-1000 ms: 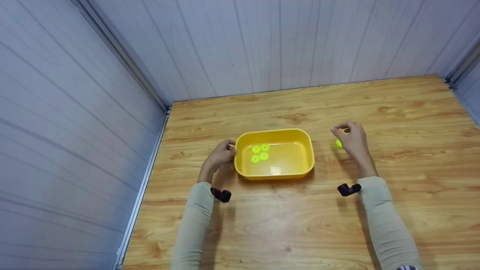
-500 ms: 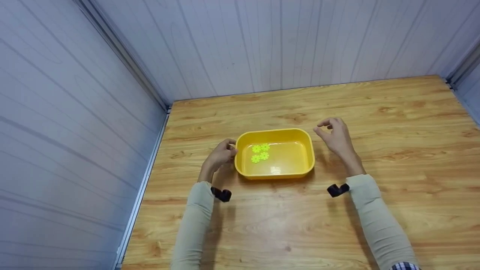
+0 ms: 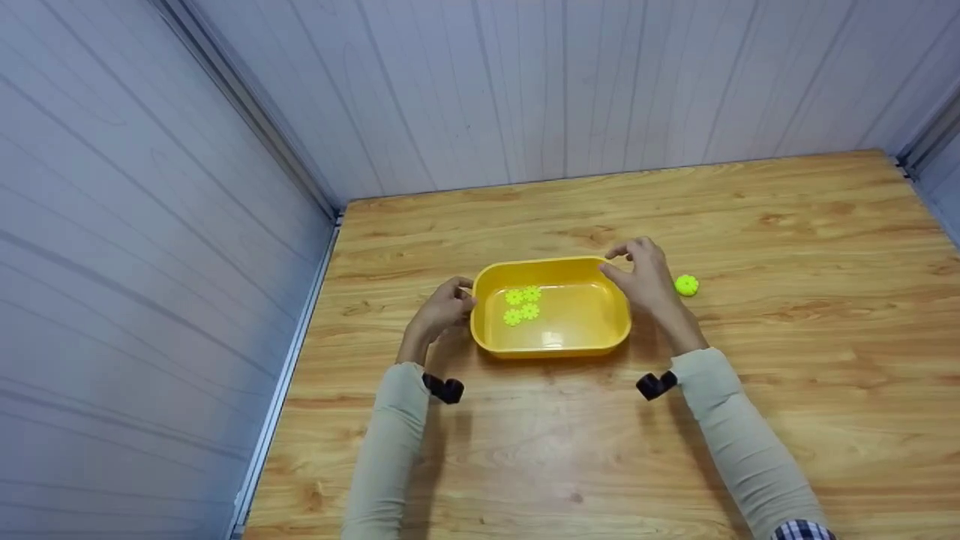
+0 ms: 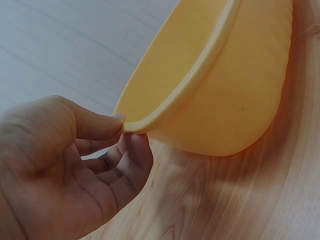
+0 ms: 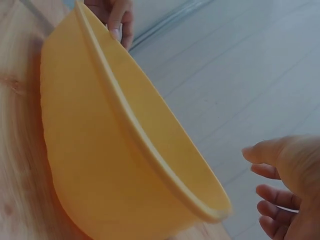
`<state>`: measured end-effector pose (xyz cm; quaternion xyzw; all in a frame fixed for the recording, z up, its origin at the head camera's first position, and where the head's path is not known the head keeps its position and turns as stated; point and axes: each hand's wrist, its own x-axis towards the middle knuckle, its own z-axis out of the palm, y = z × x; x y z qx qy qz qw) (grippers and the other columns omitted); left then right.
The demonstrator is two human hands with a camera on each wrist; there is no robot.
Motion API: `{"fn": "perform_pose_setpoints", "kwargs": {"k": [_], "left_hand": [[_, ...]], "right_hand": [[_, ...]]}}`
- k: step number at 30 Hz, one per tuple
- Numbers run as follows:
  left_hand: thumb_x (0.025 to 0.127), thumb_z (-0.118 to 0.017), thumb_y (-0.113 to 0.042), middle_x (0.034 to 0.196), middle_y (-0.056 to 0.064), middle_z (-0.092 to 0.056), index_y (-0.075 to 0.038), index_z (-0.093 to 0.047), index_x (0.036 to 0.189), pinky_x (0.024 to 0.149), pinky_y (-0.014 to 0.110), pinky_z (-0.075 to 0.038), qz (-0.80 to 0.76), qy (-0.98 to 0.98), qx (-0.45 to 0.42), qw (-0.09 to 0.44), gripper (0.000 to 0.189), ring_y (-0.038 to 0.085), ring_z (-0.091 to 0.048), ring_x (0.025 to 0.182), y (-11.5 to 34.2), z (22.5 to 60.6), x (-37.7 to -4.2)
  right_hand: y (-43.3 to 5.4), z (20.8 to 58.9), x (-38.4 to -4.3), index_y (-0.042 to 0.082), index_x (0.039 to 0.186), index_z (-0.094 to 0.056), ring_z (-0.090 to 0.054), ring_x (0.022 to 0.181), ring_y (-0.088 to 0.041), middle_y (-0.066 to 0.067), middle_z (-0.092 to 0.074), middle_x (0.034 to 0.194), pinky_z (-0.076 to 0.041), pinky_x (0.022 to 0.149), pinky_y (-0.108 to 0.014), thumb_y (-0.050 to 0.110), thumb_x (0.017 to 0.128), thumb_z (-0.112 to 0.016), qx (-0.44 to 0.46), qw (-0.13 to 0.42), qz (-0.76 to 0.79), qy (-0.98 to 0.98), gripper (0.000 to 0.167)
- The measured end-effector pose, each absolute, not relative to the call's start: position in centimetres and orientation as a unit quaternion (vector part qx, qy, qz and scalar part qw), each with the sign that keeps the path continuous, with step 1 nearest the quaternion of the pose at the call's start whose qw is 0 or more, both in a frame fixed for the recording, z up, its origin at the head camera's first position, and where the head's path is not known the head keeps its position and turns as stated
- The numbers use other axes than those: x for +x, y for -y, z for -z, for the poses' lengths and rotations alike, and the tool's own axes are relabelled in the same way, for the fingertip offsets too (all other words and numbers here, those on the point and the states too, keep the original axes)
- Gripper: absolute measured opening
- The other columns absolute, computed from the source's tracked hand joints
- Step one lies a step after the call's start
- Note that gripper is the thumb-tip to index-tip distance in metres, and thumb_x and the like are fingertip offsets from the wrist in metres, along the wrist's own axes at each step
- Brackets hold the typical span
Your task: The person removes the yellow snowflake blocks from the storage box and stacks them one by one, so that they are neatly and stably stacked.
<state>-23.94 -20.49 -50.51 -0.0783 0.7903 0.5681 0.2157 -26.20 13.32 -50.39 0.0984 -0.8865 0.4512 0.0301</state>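
Observation:
A yellow rectangular plastic basin (image 3: 551,351) stands on the wooden table. My left hand (image 3: 441,309) pinches its left rim; in the left wrist view, the thumb (image 4: 102,125) lies on top of the edge and the fingertips are beneath. My right hand (image 3: 646,279) hovers at the far right corner of the basin, its thumb and fingers parted and loosely bent. Nothing shows between them in the right wrist view, where a gap separates the hand (image 5: 290,185) from the rim. Several small neon-yellow flower-shaped pieces (image 3: 530,310) lie inside, toward the left.
Right of the basin, beyond my right hand, a neon-yellow scalloped piece (image 3: 686,285) lies on the table (image 3: 525,457). Pale panelled walls (image 3: 517,90) border the table at the back and left. A black wrist-worn device (image 3: 657,385) juts from each sleeve.
My right hand has moved left from above the scalloped piece to the basin's right rim, uncovering the piece. My left hand keeps its hold, and the flower pieces lie as before.

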Motion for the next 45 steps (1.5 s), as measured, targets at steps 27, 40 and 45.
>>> {"fn": "perform_pose_setpoints", "kwargs": {"k": [27, 40, 45], "left_hand": [[0.098, -0.048, -0.008, 0.096, 0.009, -0.047, -0.003, -0.044, 0.134, 0.087, 0.049, -0.049, -0.579, -0.783, -0.069, 0.217, 0.037, 0.019, -0.055, 0.076, 20.6, 50.7, -23.9], [0.096, -0.049, -0.007, 0.096, 0.011, -0.049, -0.003, -0.046, 0.132, 0.086, 0.047, -0.049, -0.575, -0.787, -0.069, 0.212, 0.036, 0.017, -0.054, 0.075, 20.5, 50.8, -24.0], [0.096, -0.05, -0.007, 0.095, 0.01, -0.049, -0.003, -0.046, 0.132, 0.087, 0.049, -0.048, -0.572, -0.789, -0.071, 0.212, 0.036, 0.017, -0.053, 0.075, 20.5, 50.7, -23.9]], "right_hand": [[-6.5, 53.1, -25.4, 0.007, 0.105, -0.063, -0.043, 0.11, -0.033, -0.013, -0.051, 0.113, -0.039, 0.093, -0.047, 0.024, 0.09, -0.067, 0.163, -0.04, -0.404, 0.899, 0.023], [-4.8, 53.5, -25.5, 0.009, 0.109, -0.064, -0.046, 0.104, -0.03, -0.013, -0.052, 0.111, -0.041, 0.087, -0.043, 0.024, 0.088, -0.069, 0.185, -0.082, -0.359, 0.911, 0.026], [-4.4, 53.7, -25.6, 0.011, 0.109, -0.067, -0.046, 0.096, -0.03, -0.014, -0.052, 0.105, -0.039, 0.083, -0.041, 0.022, 0.086, -0.07, 0.204, -0.08, -0.337, 0.916, 0.026]]}}
